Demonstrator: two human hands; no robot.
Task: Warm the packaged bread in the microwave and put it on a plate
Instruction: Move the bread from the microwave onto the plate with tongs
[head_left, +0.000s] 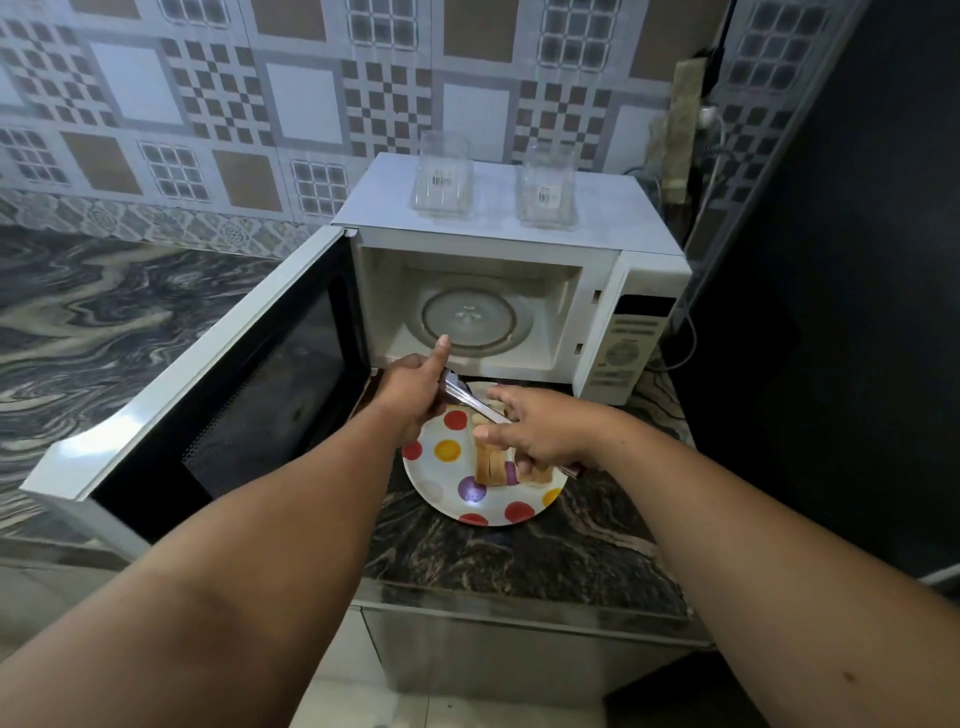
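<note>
Head view shows the microwave (498, 291) open and empty, bread (492, 463) on the spotted plate (441, 478), left hand (413, 395) gripping tongs (470, 399), right hand (540, 431) pinching them.

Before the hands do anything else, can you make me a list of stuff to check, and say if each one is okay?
1. Bread on the spotted plate: ok, slices lie on it.
2. Plate fully on the counter: ok, it sits flat in front of the microwave.
3. Microwave empty: ok, only the glass turntable shows inside.
4. Microwave door closed: not ok, it hangs wide open.
5. Left hand grip on the metal tongs: ok, fingers curl round them.
6. Right hand free: not ok, it pinches a slice.
</note>
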